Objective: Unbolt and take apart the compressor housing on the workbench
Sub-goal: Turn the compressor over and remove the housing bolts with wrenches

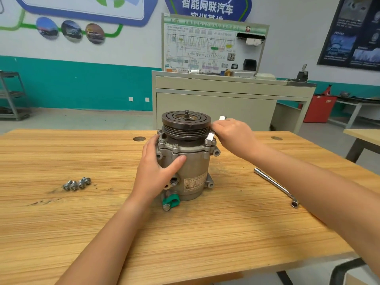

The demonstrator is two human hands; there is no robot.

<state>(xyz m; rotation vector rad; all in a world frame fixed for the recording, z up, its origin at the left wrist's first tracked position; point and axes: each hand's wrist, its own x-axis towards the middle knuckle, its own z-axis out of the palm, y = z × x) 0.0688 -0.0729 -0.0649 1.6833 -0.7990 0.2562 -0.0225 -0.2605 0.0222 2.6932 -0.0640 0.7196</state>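
We look down on a worktop (82, 223) of pale wood, its fine streaked grain running side to side. Near the middle of it the compressor (193, 165) stands upright. It is a squat cylinder of dull grey cast metal, with rounded lugs and bosses around a flange just under its top. Hex-headed flange bolts (175, 146) stand on that flange. Above them sits a dark round pulley (186, 124), grooved around its rim and slotted in rings on its face, with a short threaded stub rising from the centre. A pale printed label (194, 183) is stuck to the front of the body. A green plastic clip (170, 201) with a bolt through it sits at the foot, on the worktop.

Our left hand (158, 171) grips the compressor body from the left. The fingers wrap towards the far side, and the thumb lies across the front just below the flange. Our right hand (232, 134) is curled around a bright silver wrench (210, 137) just right of the pulley. The wrench's lower end rests on a bolt at the right of the flange, and its other end pokes out beyond the fingers.

Well to the left of the compressor, a small cluster of loose bolts (76, 184) with washered heads lies bunched together, grey and slightly shiny. To the right lies a long, slim chrome socket bar (275, 186), set diagonally, with its bent hex end nearer us.
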